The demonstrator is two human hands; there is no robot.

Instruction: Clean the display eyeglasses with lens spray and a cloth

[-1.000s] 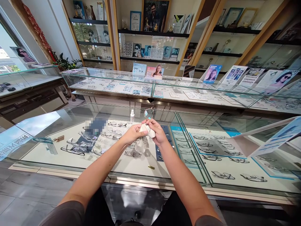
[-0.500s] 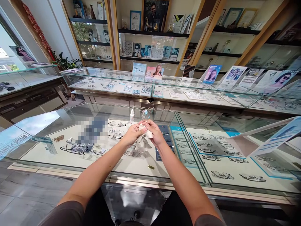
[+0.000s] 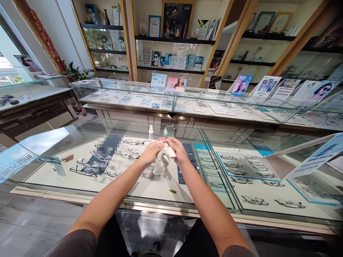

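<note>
Both hands meet above the glass counter, closed around a pale cloth and a pair of eyeglasses. My left hand (image 3: 153, 152) grips the cream cleaning cloth (image 3: 162, 160), which hangs in folds below the fingers. Pinched together, the fingers of my right hand (image 3: 177, 150) hold the cloth and the glasses. The thin-rimmed eyeglasses (image 3: 169, 130) stick up beyond the fingertips, one lens catching a bluish reflection; the rest of them is hidden by fingers and cloth. Just behind the left hand stands a small white spray bottle (image 3: 150, 133).
Under the counter glass (image 3: 128, 194) lie several eyeglass frames (image 3: 84, 170) at left and more frames (image 3: 254, 200) at right. A folded display card (image 3: 313, 157) stands at the right. Farther back is another glass showcase (image 3: 128, 96) with advertising cards (image 3: 241, 85) on top.
The eyeglasses have turned slightly between the fingers, and the cloth's folds hang differently. Both hands stay in nearly the same place. The view has shifted very slightly.
</note>
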